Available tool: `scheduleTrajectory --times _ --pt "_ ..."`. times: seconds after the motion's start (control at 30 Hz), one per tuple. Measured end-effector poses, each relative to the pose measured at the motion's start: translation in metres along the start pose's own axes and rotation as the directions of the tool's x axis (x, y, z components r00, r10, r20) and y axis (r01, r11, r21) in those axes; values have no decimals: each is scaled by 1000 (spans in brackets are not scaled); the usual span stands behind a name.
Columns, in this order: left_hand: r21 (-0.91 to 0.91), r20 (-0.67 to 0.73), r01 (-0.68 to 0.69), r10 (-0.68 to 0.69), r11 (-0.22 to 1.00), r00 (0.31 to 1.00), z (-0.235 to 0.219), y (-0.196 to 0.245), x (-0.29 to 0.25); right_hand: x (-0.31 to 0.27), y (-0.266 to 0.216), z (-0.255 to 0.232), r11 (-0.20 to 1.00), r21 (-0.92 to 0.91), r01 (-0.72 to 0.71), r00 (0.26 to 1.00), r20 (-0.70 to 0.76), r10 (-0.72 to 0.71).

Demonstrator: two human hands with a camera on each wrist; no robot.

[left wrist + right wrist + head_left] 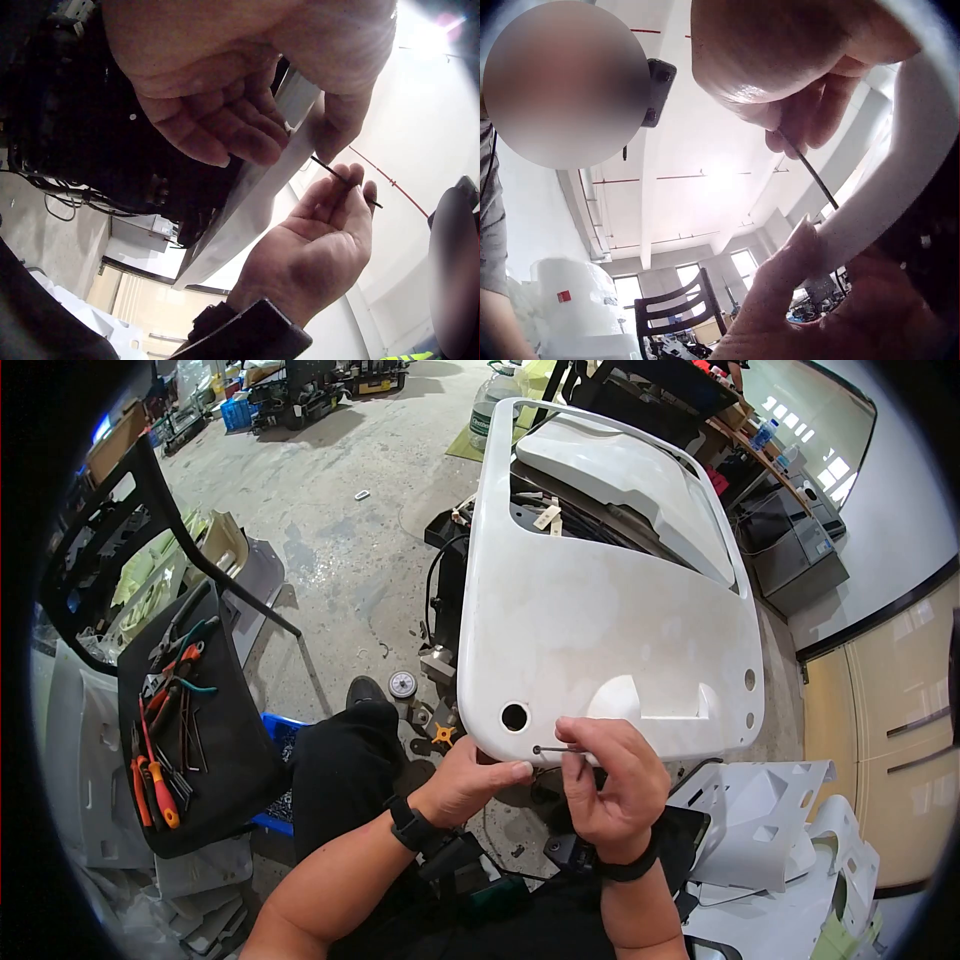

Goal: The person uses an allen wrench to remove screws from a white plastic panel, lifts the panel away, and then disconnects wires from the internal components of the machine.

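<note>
A large white moulded panel (610,615) stands in front of me, with a round hole (514,717) near its lower left corner. My left hand (470,782) grips the lower edge, thumb on the outer face and curled fingers behind, as the left wrist view shows. Between thumb and fingertips my right hand (618,785) pinches a thin dark hex key (330,169). In the head view the key's far end meets a small dark fastener hole (537,749) by the edge, just beyond my left thumb. The right wrist view shows the key (814,171) slanting down to the panel rim.
To the left, a black chair (240,760) bears pliers (180,630), screwdrivers (160,790) and several hex keys (190,720). Below it is a blue bin (275,820). White shell parts (755,830) lie at right. A grey wheel (402,684) and metal parts sit on the floor.
</note>
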State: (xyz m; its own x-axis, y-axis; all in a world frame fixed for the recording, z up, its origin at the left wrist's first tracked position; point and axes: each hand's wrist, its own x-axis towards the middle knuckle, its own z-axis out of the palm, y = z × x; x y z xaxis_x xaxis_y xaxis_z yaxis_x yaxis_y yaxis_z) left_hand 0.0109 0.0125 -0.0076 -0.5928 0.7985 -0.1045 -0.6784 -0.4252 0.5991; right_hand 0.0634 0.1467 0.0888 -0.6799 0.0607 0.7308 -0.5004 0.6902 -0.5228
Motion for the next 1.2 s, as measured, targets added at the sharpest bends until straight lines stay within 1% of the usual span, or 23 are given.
scheduleTrajectory --times 0.03,0.07,0.13,0.27,0.33,0.37,0.43,0.47,0.53,0.67,0.73,0.77,0.83,0.87,0.93,0.97,1.03,1.13,1.2 --pt "1 -1 0 0 1000 1000 0 0 0 1 0 -1 997 -40 59 998 33 -58" --pt "1 -1 1 -1 1000 1000 1 1 0 1 1 -1 997 -40 59 998 33 -57" --pt "-11 -2 3 -4 1000 1000 4 4 -1 -1 2 0 998 16 53 996 66 -54" --pt "-1 0 -2 2 1000 1000 1 3 -1 1 -2 1 1000 16 17 996 82 -18" --pt "6 16 2 -2 1000 1000 0 3 -2 4 -3 0 999 32 8 982 188 -14" --pt "6 17 2 -2 1000 1000 0 3 -1 4 -3 -1 999 31 8 982 189 -14" --pt "20 23 -20 19 1000 1000 1 4 -1 3 0 -3 995 92 45 959 274 -69" --pt "20 23 -20 19 1000 1000 2 4 0 4 -1 -3 995 92 46 959 274 -69" --pt "-4 2 -48 48 999 999 5 4 -1 4 -1 -2 995 81 66 970 227 -83" --pt "-6 28 -18 18 1000 999 -2 1 0 5 0 -6 995 94 44 960 272 -68" --pt "-4 7 -14 14 1000 1000 0 0 0 2 1 -8 1000 9 -20 977 211 18" --pt "-4 7 -14 14 1000 1000 0 0 0 1 1 -9 1000 9 -20 977 211 18" --pt "-4 -15 -14 14 1000 1000 2 2 -2 -1 2 -10 990 70 -125 989 83 119" --pt "-5 -15 -13 13 1000 1000 3 3 -2 -1 1 -10 990 70 -126 989 83 120" --pt "17 -9 -1 2 1000 1000 3 4 -2 0 0 -11 986 104 -129 992 15 128" --pt "17 -7 0 0 1000 1000 3 5 -3 0 0 -11 986 103 -130 992 14 129" --pt "49 -31 -23 24 999 999 4 5 -3 -1 -2 -10 981 114 -159 986 -26 163" --pt "58 -42 -1 3 998 999 0 2 -3 -2 -1 -15 980 124 -155 987 -28 159" --pt "88 -16 13 -11 996 1000 -3 3 -4 -3 0 -21 983 106 -152 986 -57 159"
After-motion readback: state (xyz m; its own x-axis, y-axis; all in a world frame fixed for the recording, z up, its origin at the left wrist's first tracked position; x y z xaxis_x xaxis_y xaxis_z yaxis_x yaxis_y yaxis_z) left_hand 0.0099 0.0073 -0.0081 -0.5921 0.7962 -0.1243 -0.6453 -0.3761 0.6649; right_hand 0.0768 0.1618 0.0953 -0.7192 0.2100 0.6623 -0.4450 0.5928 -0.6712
